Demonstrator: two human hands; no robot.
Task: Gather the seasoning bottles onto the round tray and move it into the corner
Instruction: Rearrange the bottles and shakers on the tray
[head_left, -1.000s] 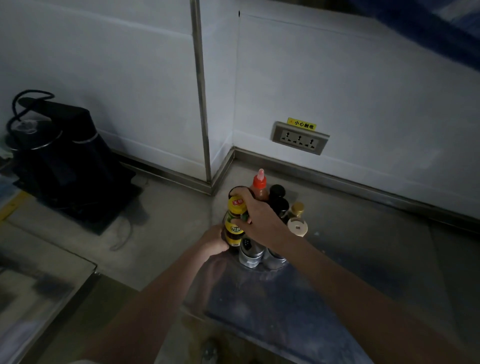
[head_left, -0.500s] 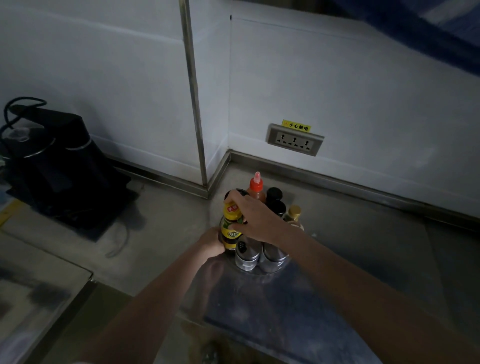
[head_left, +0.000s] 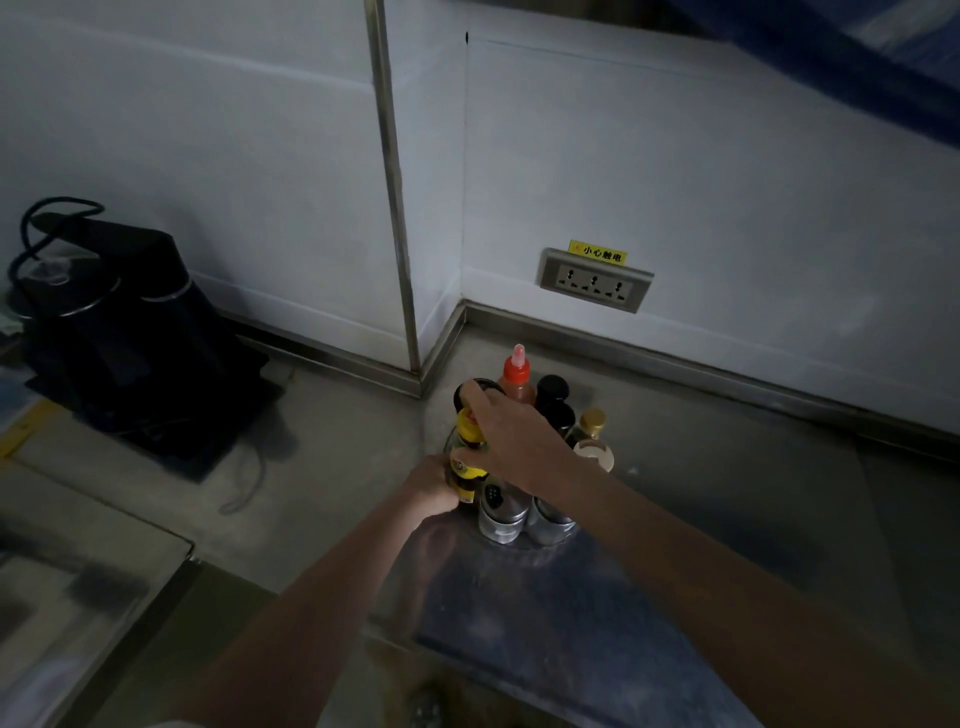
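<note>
Reaching over the cluster, my right hand (head_left: 511, 441) grasps the yellow-capped bottle (head_left: 469, 451), fingers draped across its cap and shoulder, thumb low on the label. My left hand (head_left: 434, 491) is curled against the same bottle's lower body and the near left rim of the round tray (head_left: 519, 543); I cannot tell whether it grips the bottle or the tray edge.

The tray sits on the steel counter (head_left: 727, 509) close to the inner corner where the two wall skirtings meet, though not pushed fully into it. Packed upright on it are a red-nozzled squeeze bottle (head_left: 516, 376) at the far side, two black-capped bottles (head_left: 553, 397) just right of that, a gold-capped clear bottle (head_left: 591, 431) at the right edge, and two shiny metal shakers (head_left: 501, 514) at the near edge, touching each other.

Well apart, at the counter's far left, stands a black kettle (head_left: 104, 312) with its cord looped on top. A grey wall socket (head_left: 595, 280) with a yellow label lies on the right wall.
</note>
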